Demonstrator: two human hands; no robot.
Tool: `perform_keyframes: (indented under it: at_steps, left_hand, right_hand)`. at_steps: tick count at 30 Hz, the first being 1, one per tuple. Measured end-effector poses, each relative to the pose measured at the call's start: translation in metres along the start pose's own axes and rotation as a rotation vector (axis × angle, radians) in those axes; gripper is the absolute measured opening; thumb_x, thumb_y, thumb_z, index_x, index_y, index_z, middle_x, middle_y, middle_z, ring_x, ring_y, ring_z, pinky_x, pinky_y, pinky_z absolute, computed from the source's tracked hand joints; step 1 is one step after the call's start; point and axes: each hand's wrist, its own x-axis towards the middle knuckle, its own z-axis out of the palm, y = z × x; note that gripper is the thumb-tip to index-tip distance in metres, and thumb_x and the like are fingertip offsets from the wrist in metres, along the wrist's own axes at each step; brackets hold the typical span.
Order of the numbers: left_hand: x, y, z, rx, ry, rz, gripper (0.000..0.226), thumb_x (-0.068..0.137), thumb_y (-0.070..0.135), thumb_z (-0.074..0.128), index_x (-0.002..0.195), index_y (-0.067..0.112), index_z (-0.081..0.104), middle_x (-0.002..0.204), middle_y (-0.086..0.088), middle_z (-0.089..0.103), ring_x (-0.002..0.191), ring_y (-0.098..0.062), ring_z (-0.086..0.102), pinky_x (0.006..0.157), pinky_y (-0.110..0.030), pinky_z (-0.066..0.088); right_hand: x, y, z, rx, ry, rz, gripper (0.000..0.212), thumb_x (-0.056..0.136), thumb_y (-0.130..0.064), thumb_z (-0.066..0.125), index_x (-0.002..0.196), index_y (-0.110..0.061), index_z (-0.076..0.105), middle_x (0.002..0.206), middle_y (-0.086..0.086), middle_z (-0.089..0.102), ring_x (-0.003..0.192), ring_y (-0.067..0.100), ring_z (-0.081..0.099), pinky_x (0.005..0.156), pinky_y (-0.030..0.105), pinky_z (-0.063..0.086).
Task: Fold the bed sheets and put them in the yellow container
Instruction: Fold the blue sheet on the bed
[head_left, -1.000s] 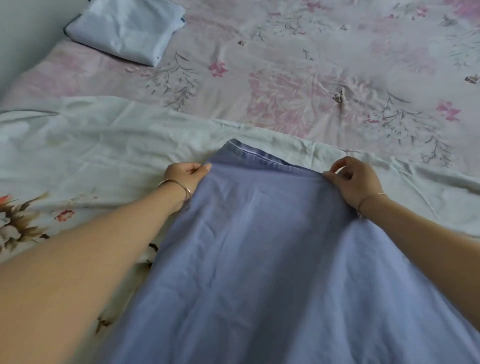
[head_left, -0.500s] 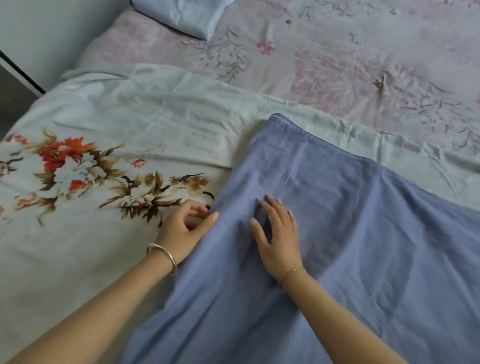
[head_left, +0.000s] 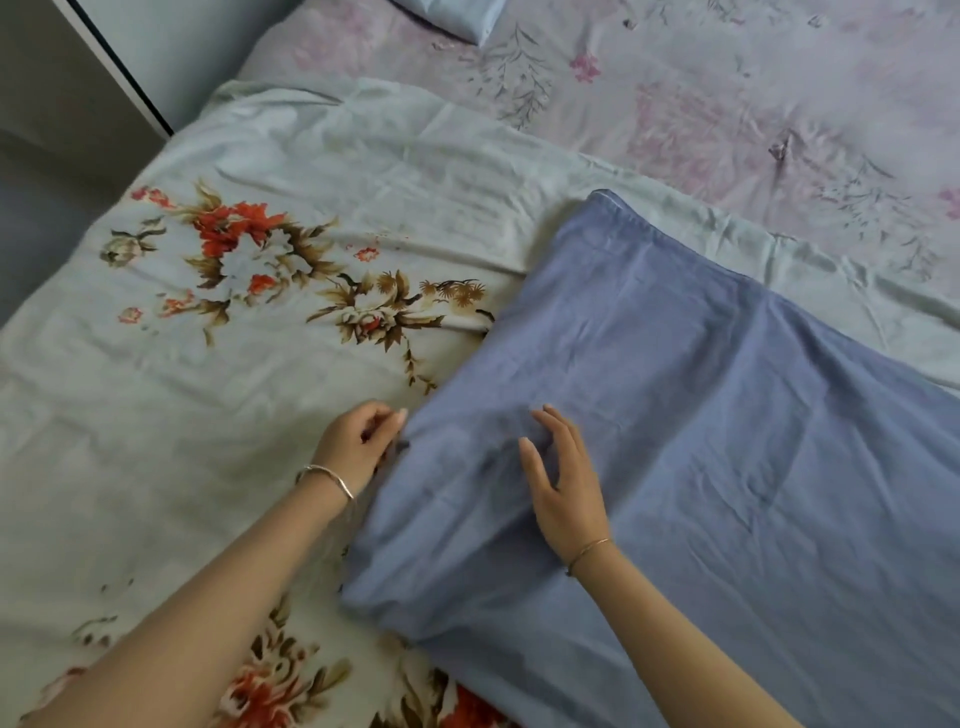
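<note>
Mid-fold: left hand (head_left: 358, 449) pinches the blue sheet (head_left: 701, 441) at 9 o'clock; right hand (head_left: 563, 486), open, flattens it. Next, probably carry that edge over.

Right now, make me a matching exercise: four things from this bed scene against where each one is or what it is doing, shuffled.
1 left hand
2 right hand
3 blue sheet
4 folded pale-blue cloth

A lies on the flowered sheet
B at the picture's top edge, cut off
C rests open on the blue sheet
D pinches the blue sheet's side edge

Pairs: 1-D, 2-C, 3-A, 4-B
</note>
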Motion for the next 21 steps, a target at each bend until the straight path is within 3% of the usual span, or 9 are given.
perform_keyframes:
  at_steps: [2, 4, 7, 11, 14, 16, 18, 21]
  left_hand:
    - [-0.012, -0.012, -0.009, -0.106, -0.091, -0.186, 0.045, 0.094, 0.046, 0.042, 0.073, 0.011, 0.061, 0.065, -0.006, 0.06, 0.063, -0.021, 0.056, 0.057, -0.02, 0.047]
    - [-0.037, -0.024, -0.008, -0.009, -0.217, -0.243, 0.061, 0.084, 0.067, 0.043, 0.066, 0.01, 0.057, 0.06, -0.003, 0.056, 0.058, -0.014, 0.052, 0.06, -0.022, 0.044]
    - [-0.081, -0.029, 0.001, 0.153, -0.367, -0.175, 0.053, 0.084, 0.058, 0.055, 0.056, 0.015, 0.04, 0.051, 0.003, 0.037, 0.049, -0.01, 0.033, 0.048, -0.02, 0.029]
    - [-0.087, -0.033, -0.017, -0.09, -0.202, -0.177, 0.072, 0.079, 0.071, 0.049, 0.071, 0.0, 0.059, 0.067, -0.007, 0.055, 0.065, -0.014, 0.053, 0.062, -0.034, 0.044]
    - [-0.091, -0.05, -0.024, 0.075, -0.166, -0.26, 0.048, 0.089, 0.047, 0.054, 0.059, 0.01, 0.048, 0.059, -0.008, 0.053, 0.071, -0.024, 0.055, 0.058, -0.031, 0.034]
    - [-0.096, -0.061, -0.014, 0.179, -0.109, -0.284, 0.041, 0.093, 0.033, 0.054, 0.059, 0.011, 0.044, 0.067, -0.02, 0.056, 0.079, -0.036, 0.059, 0.061, -0.031, 0.03]
    - [-0.099, -0.054, -0.007, 0.132, -0.08, -0.306, 0.034, 0.094, 0.033, 0.052, 0.079, 0.003, 0.055, 0.098, -0.029, 0.062, 0.099, -0.04, 0.058, 0.071, -0.032, 0.035]
    - [-0.103, -0.04, -0.012, 0.138, -0.182, -0.411, 0.061, 0.09, 0.049, 0.052, 0.121, -0.003, 0.052, 0.125, -0.021, 0.056, 0.116, -0.035, 0.052, 0.091, -0.035, 0.039]
  right_hand:
    - [-0.022, -0.001, 0.002, 0.022, -0.024, 0.053, 0.042, 0.095, -0.039, 0.045, 0.136, -0.029, 0.041, 0.148, -0.012, 0.034, 0.136, 0.004, 0.03, 0.112, 0.022, 0.025]
    - [-0.044, 0.003, 0.004, 0.039, -0.044, 0.093, 0.041, 0.094, -0.041, 0.045, 0.134, -0.034, 0.039, 0.148, -0.013, 0.033, 0.136, 0.003, 0.029, 0.113, 0.023, 0.025]
    - [-0.078, 0.006, 0.011, 0.044, -0.069, 0.08, 0.043, 0.089, -0.051, 0.041, 0.13, -0.036, 0.041, 0.145, -0.014, 0.037, 0.134, 0.001, 0.032, 0.114, 0.032, 0.03]
    - [-0.115, 0.006, 0.008, -0.033, -0.069, -0.004, 0.045, 0.09, -0.065, 0.031, 0.13, -0.046, 0.036, 0.146, -0.021, 0.033, 0.135, -0.003, 0.029, 0.114, 0.026, 0.025]
    - [-0.146, 0.03, 0.005, -0.327, -0.255, 0.003, 0.068, 0.077, -0.083, 0.003, 0.138, -0.054, 0.011, 0.154, -0.024, -0.001, 0.144, 0.003, -0.003, 0.12, 0.033, 0.002]
    - [-0.161, 0.047, 0.005, -0.563, -0.399, 0.038, 0.083, 0.061, -0.089, -0.014, 0.136, -0.053, -0.014, 0.149, -0.022, -0.026, 0.142, 0.01, -0.023, 0.117, 0.036, -0.013]
    - [-0.167, 0.045, 0.003, -0.584, -0.405, 0.077, 0.084, 0.058, -0.088, -0.015, 0.134, -0.053, -0.022, 0.146, -0.02, -0.033, 0.139, 0.011, -0.03, 0.113, 0.033, -0.02]
    - [-0.188, 0.032, 0.004, -0.55, -0.415, 0.098, 0.07, 0.068, -0.08, -0.005, 0.134, -0.057, -0.015, 0.144, -0.025, -0.033, 0.137, 0.009, -0.033, 0.104, 0.024, -0.031]
